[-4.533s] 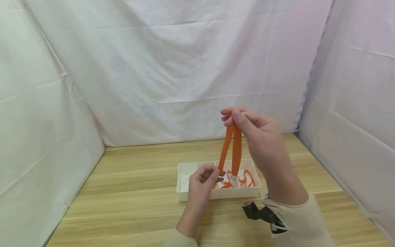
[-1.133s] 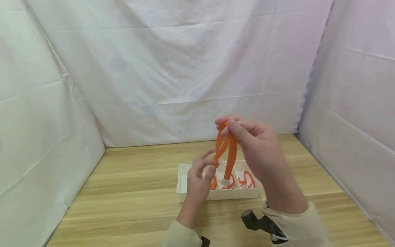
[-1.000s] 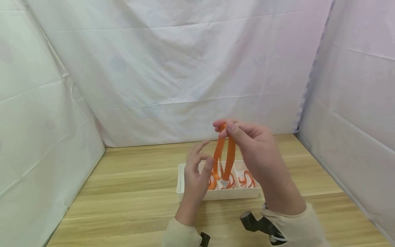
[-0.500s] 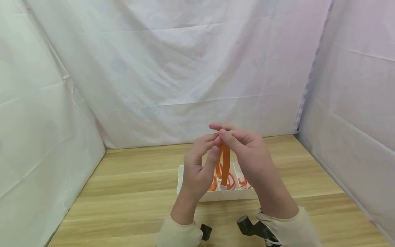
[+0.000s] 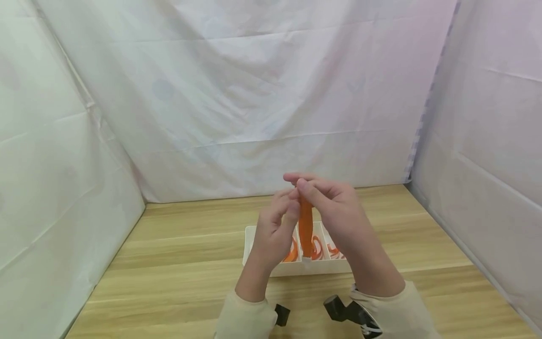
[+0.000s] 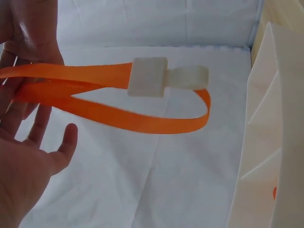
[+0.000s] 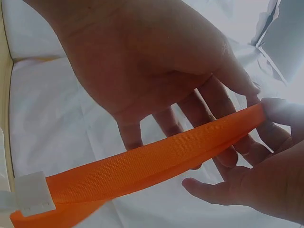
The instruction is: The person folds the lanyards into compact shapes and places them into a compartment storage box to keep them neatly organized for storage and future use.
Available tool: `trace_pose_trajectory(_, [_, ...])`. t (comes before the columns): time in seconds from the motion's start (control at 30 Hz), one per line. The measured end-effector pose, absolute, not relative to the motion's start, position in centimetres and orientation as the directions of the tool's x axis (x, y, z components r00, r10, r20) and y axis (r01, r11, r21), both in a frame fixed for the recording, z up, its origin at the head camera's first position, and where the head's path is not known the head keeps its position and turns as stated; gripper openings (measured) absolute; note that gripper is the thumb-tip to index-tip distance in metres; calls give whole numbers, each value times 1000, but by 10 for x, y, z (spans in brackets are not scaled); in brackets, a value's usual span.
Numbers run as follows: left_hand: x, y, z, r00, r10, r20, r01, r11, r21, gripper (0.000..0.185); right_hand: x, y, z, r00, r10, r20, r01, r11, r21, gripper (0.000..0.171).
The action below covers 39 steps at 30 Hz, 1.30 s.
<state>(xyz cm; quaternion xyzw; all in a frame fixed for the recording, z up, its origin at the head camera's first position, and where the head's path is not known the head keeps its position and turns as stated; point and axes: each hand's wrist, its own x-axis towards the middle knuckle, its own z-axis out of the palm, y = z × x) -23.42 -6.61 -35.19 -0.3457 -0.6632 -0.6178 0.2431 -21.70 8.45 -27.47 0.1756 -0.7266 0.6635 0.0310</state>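
An orange strap [image 5: 306,230] hangs doubled between the two hands, its white plastic buckle [image 6: 148,77] at the lower end. The right hand [image 5: 340,207] pinches the strap's top between thumb and fingertips, its other fingers stretched out behind it. Close beside it, the left hand [image 5: 268,238] has its thumb and fingertips at the same upper end, pinching the fold; its little finger stands away from the strap in the left wrist view. Below the buckle, a loop of strap curves back in that view. Behind the hands, a white divided tray [image 5: 313,269] holds coiled orange straps [image 5: 291,254].
The tray stands on a wood-grain table [image 5: 182,263]; the hands hide part of it. White cloth walls [image 5: 237,94] surround the table at the back and both sides. Black wrist mounts [image 5: 335,308] stick out by the sleeves.
The left hand has let go of the strap's lower part and risen to the right hand at the top. The right hand has lowered and shifted left; the strap now hangs closer together.
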Motion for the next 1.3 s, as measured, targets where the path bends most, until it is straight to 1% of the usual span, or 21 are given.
trace_pose_trajectory(0.07, [-233, -67, -353, -692, 166, 702, 709, -27, 705, 44, -218, 83, -275, -937, -212, 277, -293, 51, -955, 33])
trace_pose_trajectory(0.17, [-233, -68, -353, -759, 207, 618, 613, -96, 785, 59, -218, 82, -276, -941, -209, 266, -283, 60, -957, 33])
trace_pose_trajectory(0.27, [-234, -69, -353, -786, 248, 567, 543, -161, 824, 73, -218, 82, -276, -944, -207, 257, -277, 70, -958, 33])
trace_pose_trajectory(0.37, [-234, -69, -353, -787, 262, 559, 538, -153, 829, 75, -218, 82, -276, -945, -205, 256, -275, 69, -959, 33])
trace_pose_trajectory(0.47, [-232, -67, -354, -768, 256, 587, 580, -114, 807, 72, -219, 81, -276, -946, -199, 254, -272, 67, -960, 34])
trace_pose_trajectory(0.53, [-232, -66, -356, -737, 250, 627, 629, -84, 773, 65, -219, 81, -275, -948, -194, 254, -271, 67, -960, 36])
trace_pose_trajectory(0.6, [-232, -63, -359, -693, 244, 678, 688, -59, 724, 55, -218, 81, -275, -950, -187, 251, -267, 69, -961, 37])
trace_pose_trajectory(0.7, [-235, -59, -365, -615, 240, 751, 770, -22, 638, 34, -218, 81, -274, -952, -183, 245, -260, 66, -963, 38])
trace_pose_trajectory(0.77, [-237, -57, -369, -577, 245, 779, 803, -3, 596, 25, -218, 81, -275, -954, -182, 237, -251, 58, -966, 37])
trace_pose_trajectory(0.83, [-237, -56, -374, -560, 259, 787, 818, 19, 576, 21, -218, 81, -274, -956, -182, 230, -242, 50, -969, 36])
trace_pose_trajectory(0.93, [-236, -54, -381, -562, 272, 781, 819, 52, 572, 18, -218, 81, -275, -955, -179, 235, -248, 53, -967, 35])
trace_pose_trajectory(1.03, [-235, -53, -385, -586, 279, 761, 801, 58, 596, 16, -218, 82, -275, -954, -174, 245, -259, 65, -964, 35])
trace_pose_trajectory(1.13, [-234, -56, -387, -653, 283, 703, 737, 25, 675, 15, -218, 83, -276, -953, -164, 255, -268, 66, -961, 34])
trace_pose_trajectory(1.23, [-234, -60, -386, -727, 288, 623, 641, -39, 766, 23, -219, 83, -276, -953, -151, 262, -274, 72, -959, 33])
trace_pose_trajectory(1.3, [-235, -62, -385, -759, 289, 584, 588, -80, 805, 30, -220, 83, -276, -953, -151, 262, -274, 66, -959, 31])
